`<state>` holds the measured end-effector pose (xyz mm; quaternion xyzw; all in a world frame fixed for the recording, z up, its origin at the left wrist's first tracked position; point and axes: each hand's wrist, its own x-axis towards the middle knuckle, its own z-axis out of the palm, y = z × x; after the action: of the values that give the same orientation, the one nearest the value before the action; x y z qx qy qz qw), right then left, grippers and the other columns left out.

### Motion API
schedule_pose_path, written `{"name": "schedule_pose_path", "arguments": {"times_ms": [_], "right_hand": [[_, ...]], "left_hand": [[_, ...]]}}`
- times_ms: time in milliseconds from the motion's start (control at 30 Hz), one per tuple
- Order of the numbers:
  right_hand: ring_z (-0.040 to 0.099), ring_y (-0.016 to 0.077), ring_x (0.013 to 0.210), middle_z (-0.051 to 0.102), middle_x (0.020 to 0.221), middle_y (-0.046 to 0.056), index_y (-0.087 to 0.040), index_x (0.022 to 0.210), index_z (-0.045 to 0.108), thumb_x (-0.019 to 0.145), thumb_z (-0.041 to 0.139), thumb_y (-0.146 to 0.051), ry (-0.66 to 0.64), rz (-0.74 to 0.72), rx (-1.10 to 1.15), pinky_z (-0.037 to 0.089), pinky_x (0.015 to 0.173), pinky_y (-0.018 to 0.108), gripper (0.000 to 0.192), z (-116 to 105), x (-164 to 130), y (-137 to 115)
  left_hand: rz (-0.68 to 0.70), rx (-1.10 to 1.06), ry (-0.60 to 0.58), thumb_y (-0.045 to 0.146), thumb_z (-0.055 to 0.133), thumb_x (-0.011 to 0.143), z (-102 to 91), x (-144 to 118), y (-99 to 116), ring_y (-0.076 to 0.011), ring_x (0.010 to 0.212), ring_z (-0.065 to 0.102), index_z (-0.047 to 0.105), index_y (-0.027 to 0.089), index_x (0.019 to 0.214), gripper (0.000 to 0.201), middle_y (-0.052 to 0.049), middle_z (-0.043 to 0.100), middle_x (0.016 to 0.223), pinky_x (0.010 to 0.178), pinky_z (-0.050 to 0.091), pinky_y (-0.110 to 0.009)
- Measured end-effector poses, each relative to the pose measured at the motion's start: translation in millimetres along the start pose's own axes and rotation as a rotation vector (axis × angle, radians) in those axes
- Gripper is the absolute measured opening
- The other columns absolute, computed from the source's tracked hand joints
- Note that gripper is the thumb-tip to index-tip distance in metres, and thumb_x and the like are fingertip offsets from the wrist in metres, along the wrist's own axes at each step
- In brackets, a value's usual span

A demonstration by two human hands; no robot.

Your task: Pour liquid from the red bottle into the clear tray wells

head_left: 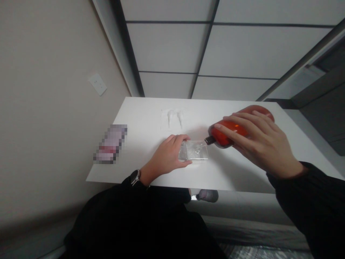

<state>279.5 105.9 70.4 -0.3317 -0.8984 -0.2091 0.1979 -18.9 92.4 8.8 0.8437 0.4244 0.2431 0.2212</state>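
Note:
My left hand (171, 153) is wrapped round the left end of a small clear plastic box (197, 150) on the white table. Something clear or whitish shows inside the box, but I cannot make out what. My right hand (260, 140) grips an orange-red bottle (228, 133) with a dark, narrow neck. The bottle lies tilted over, its neck pointing down and left at the right edge of the box. Whether liquid is leaving it I cannot tell. Beyond the box lie two small whitish, slender pieces (175, 117) side by side, of unclear kind.
A pixelated pinkish item (110, 144) lies at the left side of the white table (140, 133). A wall with a socket (97, 84) borders the left. White panelled doors (172, 46) stand behind the table. Below the front edge, a dark bottle-like shape (208, 195) shows.

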Motion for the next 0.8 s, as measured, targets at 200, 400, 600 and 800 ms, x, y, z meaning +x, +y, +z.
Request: {"name": "schedule_pose_path", "arguments": {"times_ms": [200,400,600,800], "right_hand": [[0.063,0.0344,0.134,0.066,0.146,0.007,-0.041,0.161,0.038,0.1,0.057,-0.009,-0.029,-0.02,-0.058,0.052,0.109,0.058,0.071,-1.2,0.9,1.1],[0.063,0.033,0.134,0.067,0.145,0.008,-0.039,0.161,0.039,0.099,0.057,-0.007,-0.028,-0.054,-0.077,0.052,0.11,0.057,0.072,-3.5,3.6,0.1],[0.063,0.0349,0.135,0.066,0.148,0.011,-0.033,0.159,0.046,0.097,0.061,-0.003,0.004,-0.078,-0.034,0.052,0.111,0.059,0.071,-3.9,5.2,-0.8],[0.062,0.0334,0.137,0.064,0.151,0.009,-0.033,0.159,0.046,0.098,0.059,-0.002,0.007,-0.087,-0.036,0.051,0.114,0.057,0.07,-5.1,6.3,-0.5]], "left_hand": [[-0.004,-0.006,-0.003,0.029,0.085,0.081,0.1,-0.5,0.3,-0.0335,0.121,0.063,0.049,0.023,0.132,0.063,-0.011,0.065,0.135,0.106,0.051,-0.052],[-0.013,-0.003,-0.015,0.028,0.086,0.08,-1.7,1.2,3.2,-0.0339,0.121,0.063,0.05,0.02,0.132,0.064,-0.013,0.066,0.135,0.106,0.051,-0.051],[-0.017,0.005,-0.017,0.029,0.087,0.08,-1.9,1.2,3.5,-0.033,0.121,0.063,0.049,0.019,0.132,0.065,-0.013,0.066,0.135,0.107,0.051,-0.05],[-0.025,0.007,-0.02,0.028,0.087,0.08,-1.6,1.0,3.7,-0.0323,0.12,0.063,0.049,0.02,0.132,0.065,-0.012,0.066,0.134,0.107,0.051,-0.05]]}}
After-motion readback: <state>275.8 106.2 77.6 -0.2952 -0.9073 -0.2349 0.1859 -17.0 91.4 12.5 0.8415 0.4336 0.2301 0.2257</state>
